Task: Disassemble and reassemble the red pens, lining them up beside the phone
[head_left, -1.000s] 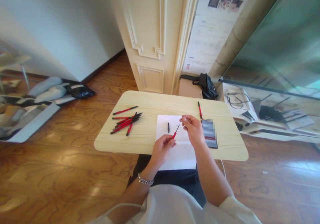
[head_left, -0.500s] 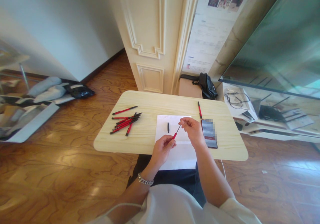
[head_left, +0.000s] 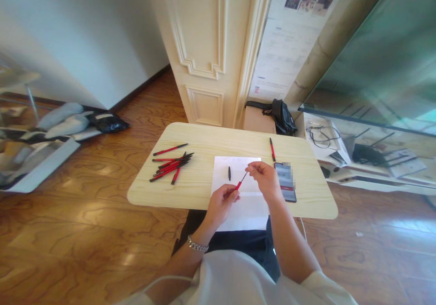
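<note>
Above a white sheet of paper, my left hand is closed around the red barrel of a ballpoint pen with its front part off. A thin dark refill sticks out of the barrel, slanting up to the right. My right hand pinches at the refill's tip, where a small pale bit shows, too small to make out. The black pen tip section lies on the paper, left of the refill.
On the light wooden table, several red and black pens are heaped at the left. One more pen lies at the right, above a phone. Behind the table stands a box with a black bag.
My right hand has shifted very slightly right along with its pinch at the refill's tip. The left hand, the barrel and the things on the table look the same.
</note>
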`<state>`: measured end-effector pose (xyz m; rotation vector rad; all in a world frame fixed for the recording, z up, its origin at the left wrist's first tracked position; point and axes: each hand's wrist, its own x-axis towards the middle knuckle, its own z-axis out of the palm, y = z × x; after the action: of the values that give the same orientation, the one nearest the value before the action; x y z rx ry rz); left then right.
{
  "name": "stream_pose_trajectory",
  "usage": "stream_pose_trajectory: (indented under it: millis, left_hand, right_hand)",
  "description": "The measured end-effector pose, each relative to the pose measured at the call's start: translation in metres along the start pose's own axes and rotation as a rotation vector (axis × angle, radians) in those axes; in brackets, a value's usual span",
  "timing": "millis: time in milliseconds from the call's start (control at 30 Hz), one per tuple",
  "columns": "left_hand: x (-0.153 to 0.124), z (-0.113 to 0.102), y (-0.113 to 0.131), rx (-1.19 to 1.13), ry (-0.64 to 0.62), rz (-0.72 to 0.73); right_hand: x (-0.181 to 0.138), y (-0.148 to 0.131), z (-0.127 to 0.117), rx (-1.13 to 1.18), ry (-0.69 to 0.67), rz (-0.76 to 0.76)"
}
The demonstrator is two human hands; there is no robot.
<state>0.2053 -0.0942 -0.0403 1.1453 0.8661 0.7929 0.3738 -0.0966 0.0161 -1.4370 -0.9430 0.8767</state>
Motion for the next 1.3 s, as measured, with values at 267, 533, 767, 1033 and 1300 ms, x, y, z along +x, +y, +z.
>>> stream_pose_trajectory:
  millis: [267, 533, 767, 1033, 1300]
  left_hand:
    - [-0.001, 0.002, 0.004, -0.044, 0.002, -0.032]
    - [-0.001, 0.002, 0.007, -0.074, -0.014, -0.019]
    - [-0.004, -0.004, 0.003, -0.085, 0.007, -0.052]
    - [-0.004, -0.014, 0.006, -0.100, 0.068, -0.045]
    - [-0.003, -0.017, 0.007, -0.085, 0.074, -0.020]
  right_hand:
    - [-0.002, 0.000, 0.003, 0.002, 0.049, -0.012]
    - [-0.006, 0.006, 0.007, 0.011, -0.015, 0.043]
    - [-0.004, 0.025, 0.006, 0.035, -0.268, 0.125]
    - [0.030, 0.039, 0.046, -0.794, -0.126, 0.078]
    - [0.039, 0.038, 0.052, -0.777, -0.133, 0.136]
